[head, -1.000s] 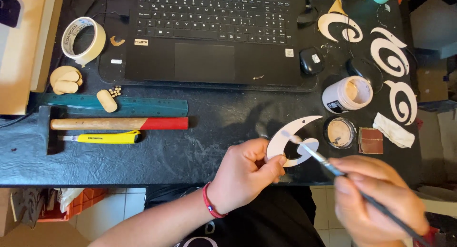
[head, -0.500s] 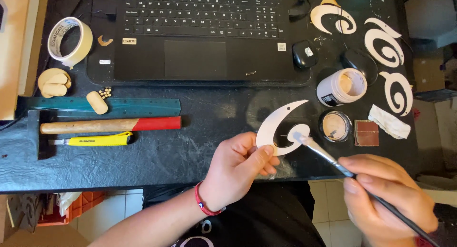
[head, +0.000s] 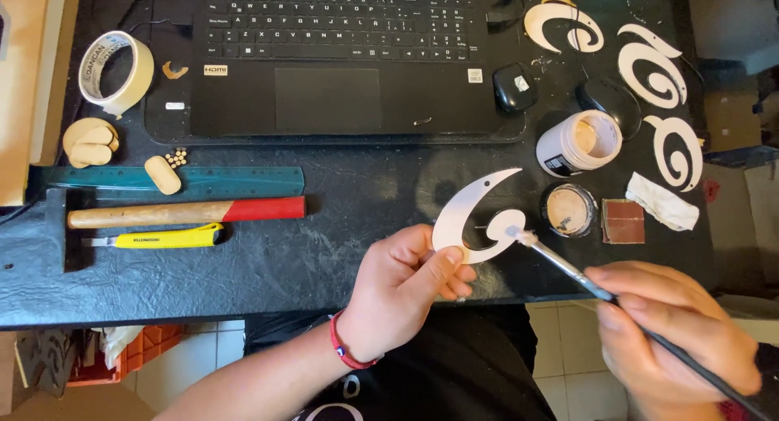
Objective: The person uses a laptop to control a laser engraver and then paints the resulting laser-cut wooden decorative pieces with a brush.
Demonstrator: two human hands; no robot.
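The black, crinkled tabletop (head: 268, 267) carries a dark laptop (head: 333, 56) at the far side. Since a moment ago, the flat cream swirl cutout (head: 462, 218) has shifted left, tilted under the brush. The left hand (head: 402, 287) pinches it; the right hand (head: 673, 340) grips the thin paintbrush (head: 568, 267), bristles touching its curl.

The left hand (head: 402, 287) is raised over the table edge, thumb and fingers pinched together (a red band circles its wrist). The right hand (head: 673, 336) sits lower right, fingers curled in a pen-like grip, forearm out of view.
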